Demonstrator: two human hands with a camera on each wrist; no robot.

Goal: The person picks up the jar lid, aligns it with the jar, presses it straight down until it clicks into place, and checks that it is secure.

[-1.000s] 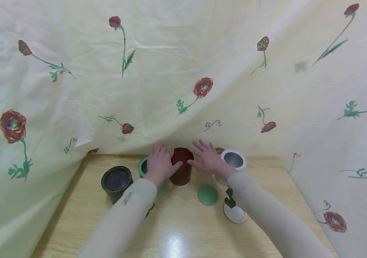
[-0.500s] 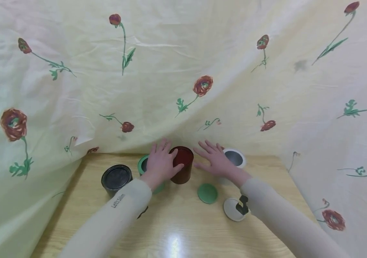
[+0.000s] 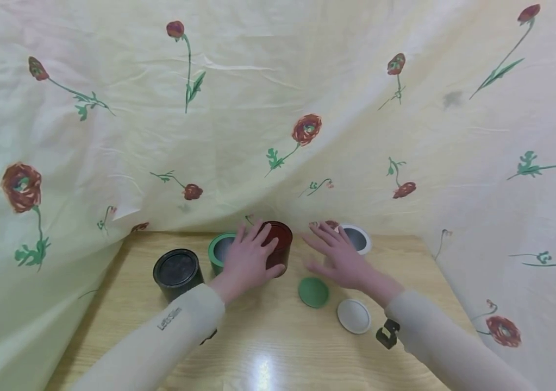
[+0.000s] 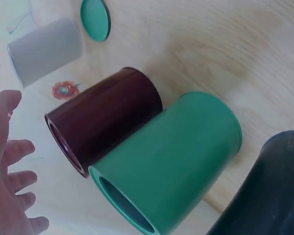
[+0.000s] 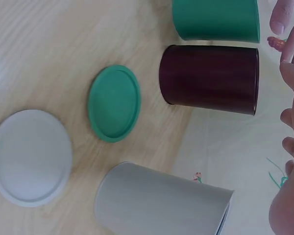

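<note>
A dark red can [image 3: 285, 239] stands upright at the back of the table, its top dark red. My left hand [image 3: 247, 263] is above it and the green can [image 3: 216, 247], fingers spread and holding nothing; in the left wrist view the fingertips are apart from the cans. To the right, my right hand [image 3: 340, 260] hovers in front of the white can [image 5: 159, 203], its fingers spread loosely. The green can and the white can have no lid on. A green lid [image 3: 313, 292] and a white lid [image 3: 354, 316] lie flat on the table.
At the left stands a black can [image 3: 176, 269] with a black top. The wooden table [image 3: 268, 336] ends at a flower-print cloth [image 3: 238, 152] hanging behind it and along its sides.
Both hands have drawn back from the dark red can's rim, the right one moving right and toward me. The sleeve now leaves the white lid uncovered. The cans and lids have stayed put.
</note>
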